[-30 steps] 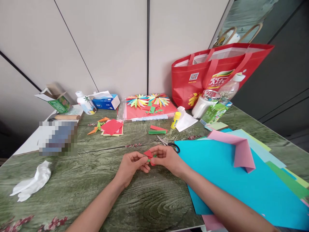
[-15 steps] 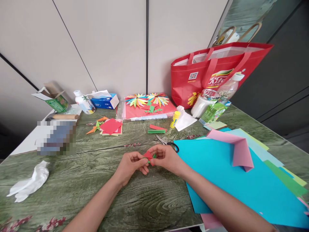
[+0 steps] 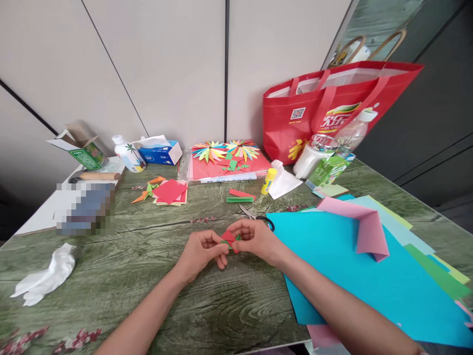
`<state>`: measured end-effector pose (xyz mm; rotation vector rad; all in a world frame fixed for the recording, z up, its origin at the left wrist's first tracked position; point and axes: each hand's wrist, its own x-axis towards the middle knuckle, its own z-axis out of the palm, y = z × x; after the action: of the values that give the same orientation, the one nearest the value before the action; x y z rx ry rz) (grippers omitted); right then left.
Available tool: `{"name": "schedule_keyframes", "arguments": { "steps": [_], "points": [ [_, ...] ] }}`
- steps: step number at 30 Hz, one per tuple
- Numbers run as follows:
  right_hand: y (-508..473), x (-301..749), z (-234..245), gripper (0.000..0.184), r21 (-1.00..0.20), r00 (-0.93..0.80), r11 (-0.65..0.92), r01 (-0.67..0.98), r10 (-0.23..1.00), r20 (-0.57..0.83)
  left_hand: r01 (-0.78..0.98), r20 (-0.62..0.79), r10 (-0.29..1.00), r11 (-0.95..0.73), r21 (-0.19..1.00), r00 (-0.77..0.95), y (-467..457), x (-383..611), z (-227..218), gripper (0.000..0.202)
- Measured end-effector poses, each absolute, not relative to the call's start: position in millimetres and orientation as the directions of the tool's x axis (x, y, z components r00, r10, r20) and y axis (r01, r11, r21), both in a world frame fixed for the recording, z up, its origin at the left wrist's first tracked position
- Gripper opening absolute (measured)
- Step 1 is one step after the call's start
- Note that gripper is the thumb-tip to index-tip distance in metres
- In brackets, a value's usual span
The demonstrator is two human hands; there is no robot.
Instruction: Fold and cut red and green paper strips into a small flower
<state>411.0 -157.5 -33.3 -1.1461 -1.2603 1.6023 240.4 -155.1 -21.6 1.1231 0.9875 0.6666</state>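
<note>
Red-and-green paper piece, blue sheet

At the centre of the frame, the left hand and right hand cover much of the red and green folded paper, so its full shape cannot be told. The right hand also hides part of the scissors. Both forearms run off the bottom edge. At middle left, a dark object is blurred into blocks. Lower right, the blue sheet passes under one forearm and is cut by the right edge

Head-worn view, forward-down across tabletop
</note>
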Motion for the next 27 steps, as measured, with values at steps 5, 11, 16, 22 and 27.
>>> {"name": "schedule_keyframes", "arguments": {
  "steps": [5,11,16,22,27],
  "points": [
    [-157.1,412.4,-32.5,0.032,-0.976,-0.303,-0.215,-0.015,0.931,-0.201,0.058,-0.314,0.828,0.326,0.944,0.464,-155.1,240.7,-21.0,0.02],
    [-156.0,414.0,-31.1,0.033,-0.973,-0.32,-0.229,-0.026,0.924,-0.209,0.057,-0.314,0.821,0.328,0.943,0.477,-155.0,240.4,-23.6,0.023],
    [-157.2,413.1,-30.7,0.033,-0.973,-0.36,-0.228,-0.036,0.912,-0.2,0.044,-0.314,0.847,0.328,0.944,0.429,-157.2,242.0,-22.7,0.025],
    [-158.5,410.6,-34.2,0.035,-0.983,-0.315,-0.185,-0.001,0.933,-0.175,-0.002,-0.309,0.857,0.34,0.94,0.412,-158.1,243.9,-23.6,0.024],
    [-157.6,412.3,-31.9,0.036,-0.982,-0.269,-0.184,0.036,0.945,-0.187,-0.043,-0.306,0.835,0.364,0.93,0.458,-158.2,244.0,-24.7,0.023]
  ]
}}
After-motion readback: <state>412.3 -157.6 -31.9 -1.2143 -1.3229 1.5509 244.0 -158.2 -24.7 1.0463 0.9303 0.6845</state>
